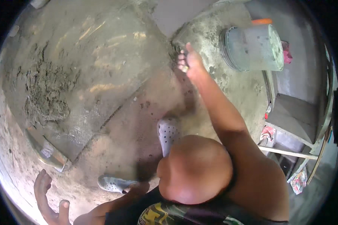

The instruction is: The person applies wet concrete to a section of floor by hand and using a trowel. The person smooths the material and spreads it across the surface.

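My right hand (190, 60) reaches to a dark seam of wet mortar (174, 41) beside the pale concrete; its fingers are curled, and what they hold, if anything, I cannot make out. My left hand (49, 197) is at the lower left, thumb apart from loosely bent fingers, holding nothing. Just above it lies a long flat tool or board (52, 159), smeared grey, at the edge of a spread grey mortar layer (112, 56). A rough pile of wet mortar (47, 90) sits on that layer. My light perforated clogs (167, 133) show below, near my bent knee.
A translucent bucket (257, 47) lies on its side at the upper right, beside an orange object (261, 21) and a pink one (287, 50). Grey concrete steps or ledges (293, 116), a wooden strip (287, 152) and crumpled packaging (298, 182) line the right side.
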Demonstrator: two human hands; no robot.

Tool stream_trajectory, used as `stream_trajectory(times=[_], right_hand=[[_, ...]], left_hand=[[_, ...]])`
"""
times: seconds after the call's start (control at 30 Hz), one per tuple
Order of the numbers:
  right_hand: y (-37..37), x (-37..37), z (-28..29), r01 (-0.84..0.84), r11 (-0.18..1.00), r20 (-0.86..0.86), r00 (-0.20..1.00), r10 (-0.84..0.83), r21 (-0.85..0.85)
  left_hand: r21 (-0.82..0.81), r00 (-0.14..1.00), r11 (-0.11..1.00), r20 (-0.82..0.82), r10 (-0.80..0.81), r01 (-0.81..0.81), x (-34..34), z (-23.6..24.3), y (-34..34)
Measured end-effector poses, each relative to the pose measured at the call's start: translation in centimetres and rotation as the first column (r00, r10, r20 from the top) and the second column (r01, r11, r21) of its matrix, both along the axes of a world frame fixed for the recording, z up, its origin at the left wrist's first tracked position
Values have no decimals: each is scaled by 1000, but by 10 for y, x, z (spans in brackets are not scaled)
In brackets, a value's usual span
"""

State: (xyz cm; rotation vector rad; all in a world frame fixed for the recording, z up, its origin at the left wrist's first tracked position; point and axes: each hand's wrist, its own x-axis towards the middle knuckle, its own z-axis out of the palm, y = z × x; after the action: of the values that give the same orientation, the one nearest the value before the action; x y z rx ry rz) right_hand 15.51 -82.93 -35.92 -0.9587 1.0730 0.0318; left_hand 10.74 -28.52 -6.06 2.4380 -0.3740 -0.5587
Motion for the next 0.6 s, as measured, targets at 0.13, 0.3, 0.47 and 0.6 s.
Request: stream_trajectory(times=[0.13,0.3,0.47,0.6], right_hand=[[-34,-73,25,-332,717,-337,931,143,-613],[-58,-150,34,-556,537,-483,827,286,-635],[-72,-141,23,-521,528,-504,842,191,-670],[-30,-94,20,-129,975,-275,958,76,-179]], left_hand=[[8,998,1000,-54,29,-28,-5,-5,16],[47,999,999,-50,-3,6,-2,-6,13],[14,998,998,-42,-53,54,8,-13,-3],[130,984,989,-174,-47,70,6,-20,27]])
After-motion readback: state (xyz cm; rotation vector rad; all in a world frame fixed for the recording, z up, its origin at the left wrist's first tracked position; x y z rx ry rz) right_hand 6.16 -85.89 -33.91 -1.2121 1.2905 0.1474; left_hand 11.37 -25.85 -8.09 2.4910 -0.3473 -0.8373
